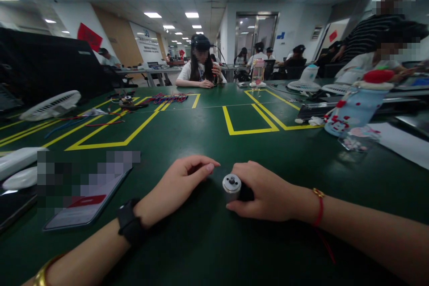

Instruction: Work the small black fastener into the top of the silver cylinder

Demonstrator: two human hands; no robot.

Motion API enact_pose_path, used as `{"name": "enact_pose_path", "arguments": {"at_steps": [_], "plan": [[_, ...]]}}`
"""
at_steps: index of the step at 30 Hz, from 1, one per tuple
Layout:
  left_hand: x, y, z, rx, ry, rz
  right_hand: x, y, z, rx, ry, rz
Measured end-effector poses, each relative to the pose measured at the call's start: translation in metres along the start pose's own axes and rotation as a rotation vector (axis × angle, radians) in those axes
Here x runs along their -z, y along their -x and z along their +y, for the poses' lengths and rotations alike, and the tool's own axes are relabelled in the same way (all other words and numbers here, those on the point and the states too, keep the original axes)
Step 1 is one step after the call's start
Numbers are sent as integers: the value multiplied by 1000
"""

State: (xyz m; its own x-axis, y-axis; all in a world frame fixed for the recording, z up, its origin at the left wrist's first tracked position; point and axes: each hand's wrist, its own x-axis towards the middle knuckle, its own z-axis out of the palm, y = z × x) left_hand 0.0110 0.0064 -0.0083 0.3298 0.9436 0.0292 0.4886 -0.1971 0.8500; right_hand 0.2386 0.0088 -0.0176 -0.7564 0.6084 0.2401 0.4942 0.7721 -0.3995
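A small cylindrical motor point(232, 187) stands upright on the green table, its silver end with a short shaft and small holes facing up. Wrapped round its side is my right hand point(263, 192), with the thumb in front and the fingers behind. My left hand point(182, 183) rests on the table just left of the motor, apart from it. Its fingers curve loosely, thumb and index finger apart, with nothing seen between them. The motor's lower part and right side are partly covered by my right hand.
A phone point(90, 201) lies beside my left forearm. Blue bottle point(357, 107) and small clear bag point(358, 138) stand at right. Coloured wires point(170, 98) and a white fan point(50, 105) lie farther left. Across the table sits a person point(201, 69). Yellow tape point(254, 132) marks the green table point(187, 250).
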Motion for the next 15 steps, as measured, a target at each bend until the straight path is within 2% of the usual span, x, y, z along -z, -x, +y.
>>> {"name": "enact_pose_path", "arguments": {"at_steps": [15], "plan": [[2, -5, -12, 22, 36, 31, 0, 0, -1, -30, 5, -31]]}}
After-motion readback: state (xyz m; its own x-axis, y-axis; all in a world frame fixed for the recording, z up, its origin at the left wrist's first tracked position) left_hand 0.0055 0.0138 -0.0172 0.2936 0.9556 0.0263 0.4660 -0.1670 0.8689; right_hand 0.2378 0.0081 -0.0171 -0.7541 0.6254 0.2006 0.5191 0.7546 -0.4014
